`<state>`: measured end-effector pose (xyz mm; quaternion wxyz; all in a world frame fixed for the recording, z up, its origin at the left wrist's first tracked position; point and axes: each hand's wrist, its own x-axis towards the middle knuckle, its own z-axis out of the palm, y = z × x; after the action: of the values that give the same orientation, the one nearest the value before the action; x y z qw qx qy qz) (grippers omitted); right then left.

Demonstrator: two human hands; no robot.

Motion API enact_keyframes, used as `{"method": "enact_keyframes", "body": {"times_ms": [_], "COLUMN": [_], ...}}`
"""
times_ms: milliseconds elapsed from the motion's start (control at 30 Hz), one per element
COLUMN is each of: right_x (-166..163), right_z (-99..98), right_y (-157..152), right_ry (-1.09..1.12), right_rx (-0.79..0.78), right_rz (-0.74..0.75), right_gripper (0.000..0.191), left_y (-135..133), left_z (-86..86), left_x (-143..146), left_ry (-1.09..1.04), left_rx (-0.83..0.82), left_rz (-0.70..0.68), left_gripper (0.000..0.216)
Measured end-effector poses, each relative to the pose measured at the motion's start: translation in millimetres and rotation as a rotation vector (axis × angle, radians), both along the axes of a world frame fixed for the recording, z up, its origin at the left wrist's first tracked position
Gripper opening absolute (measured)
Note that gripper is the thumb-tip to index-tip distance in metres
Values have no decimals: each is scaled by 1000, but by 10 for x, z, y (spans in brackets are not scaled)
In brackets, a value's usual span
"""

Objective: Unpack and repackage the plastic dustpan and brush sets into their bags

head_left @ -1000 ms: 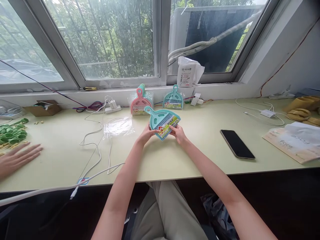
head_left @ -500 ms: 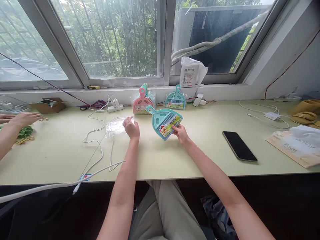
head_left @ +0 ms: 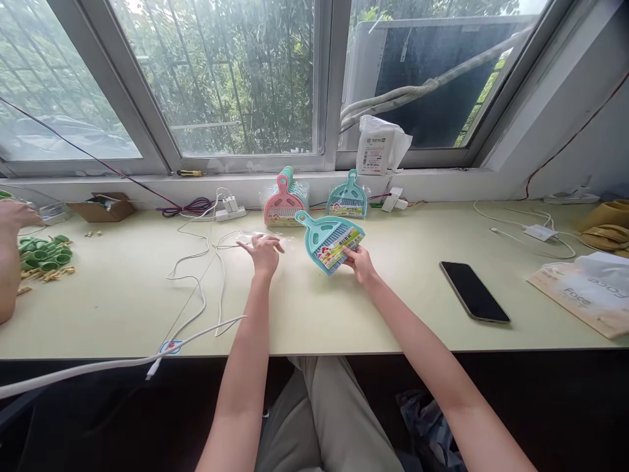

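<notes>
My right hand (head_left: 360,263) grips the lower edge of a small teal dustpan-and-brush set (head_left: 330,238) with a yellow label, held tilted just above the pale green table (head_left: 344,308). My left hand (head_left: 264,253) is over a clear plastic bag (head_left: 246,238) lying on the table to the left of the set; its fingers are pinched on the bag's edge, lifting it a little. Behind stand a stack of pink and teal dustpan sets (head_left: 284,200) and another teal set (head_left: 348,199), leaning against the window sill.
A black phone (head_left: 474,291) lies right of my arm. White cables (head_left: 196,282) trail at left, with a charger (head_left: 228,208). Another person's arm (head_left: 8,262) is at far left beside green plastic parts (head_left: 44,252). A cardboard box (head_left: 101,206), a printed bag (head_left: 584,288).
My left hand let go of the teal set and moved left to the clear plastic bag, taking hold of it. My right hand alone keeps the set. The other person's hand drew back left.
</notes>
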<state>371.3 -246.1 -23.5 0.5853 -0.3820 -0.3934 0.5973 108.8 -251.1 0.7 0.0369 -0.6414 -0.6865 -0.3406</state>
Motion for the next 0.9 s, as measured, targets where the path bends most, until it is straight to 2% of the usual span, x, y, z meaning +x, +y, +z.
{"method": "enact_keyframes", "body": {"times_ms": [100,233,367,467,567,667,800,900], "right_x": [23,45,64,67,61,59,86,109], "right_z": [6,-2,-22,-21,-6,6,-7,-20], "right_y": [3,13,29,26,16,14,41,64], "right_ry": [-3,-20,-29,-44,-70,-95,-130,-153], "right_rx": [-7,-16,-29,-32,-50,-71,-112,-149], "right_rz": [-19,-30,-31,-31,-26,-25,-28,-22], "right_gripper": [16,14,13,12,10,8,9,11], "left_y": [-29,-22,-30,-27,-2,25,56,85], "left_z": [55,60,23,-12,-48,-113,-240,-305], "left_x": [29,34,3,-8,65,243,448,443], "left_ry": [-86,-160,2,226,274,166,162,175], "left_rx": [-57,-84,-153,-138,-74,-38,-123,-205], "left_rz": [-184,-268,-222,-51,102,92,-2,0], "left_gripper": [39,40,40,35,31,29,49,41]}}
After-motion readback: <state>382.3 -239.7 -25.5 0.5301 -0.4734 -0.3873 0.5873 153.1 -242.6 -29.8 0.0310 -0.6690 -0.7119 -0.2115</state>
